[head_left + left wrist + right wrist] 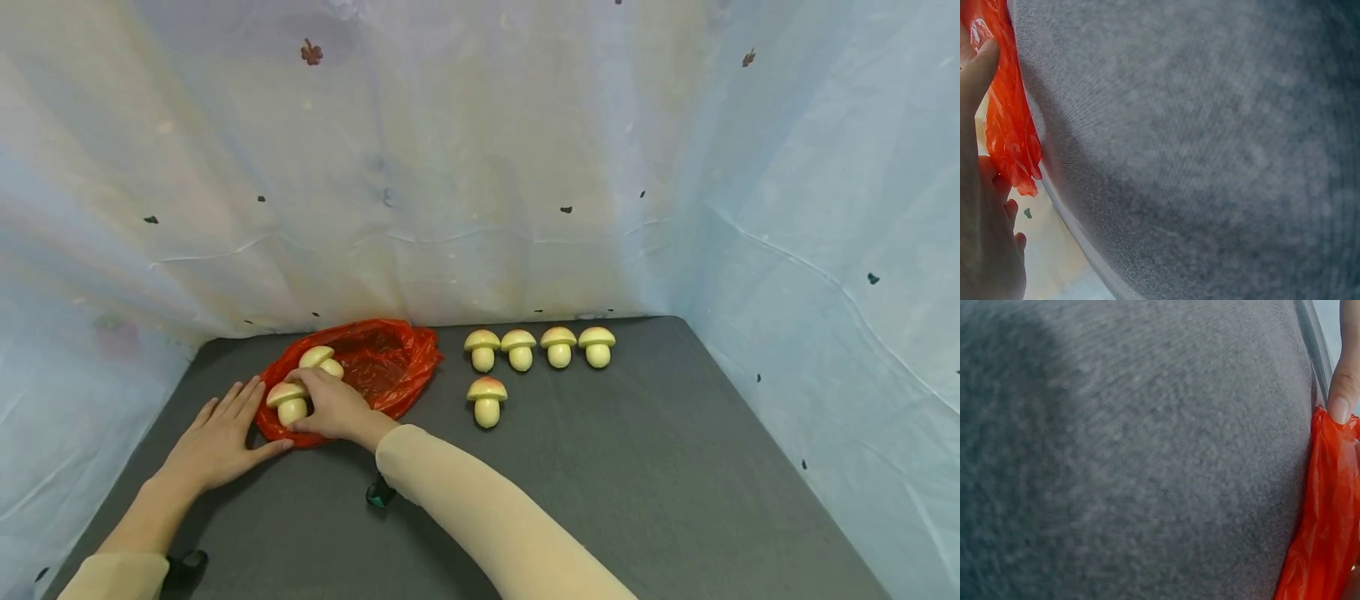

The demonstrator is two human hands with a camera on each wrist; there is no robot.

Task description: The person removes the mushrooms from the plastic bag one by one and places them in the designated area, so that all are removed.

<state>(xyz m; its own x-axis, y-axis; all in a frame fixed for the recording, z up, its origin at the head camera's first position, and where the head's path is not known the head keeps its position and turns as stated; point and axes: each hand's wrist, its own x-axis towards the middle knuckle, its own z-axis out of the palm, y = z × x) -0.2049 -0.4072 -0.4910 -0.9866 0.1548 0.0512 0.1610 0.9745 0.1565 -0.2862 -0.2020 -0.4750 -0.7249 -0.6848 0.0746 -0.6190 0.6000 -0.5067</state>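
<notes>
Backdrop: pale speckled sheet (pixel 465 150) behind dark grey fabric-topped table (pixel 637 483)
Right hand (pixel 341 407): pinching cream, red-tinged model mushroom (pixel 289 407), thumb against fingers
Held mushroom: under fingertips, left side of crinkled red plastic bag (pixel 426 354)
Left hand (pixel 215 442): fingers straight, touching bag's left rim
Bagging: likely current step; next move calls for releasing pinch, rim steady
Bagged mushroom (pixel 318 358): just beyond held one
Loose mushrooms (pixel 487 402): five, right of bag
</notes>
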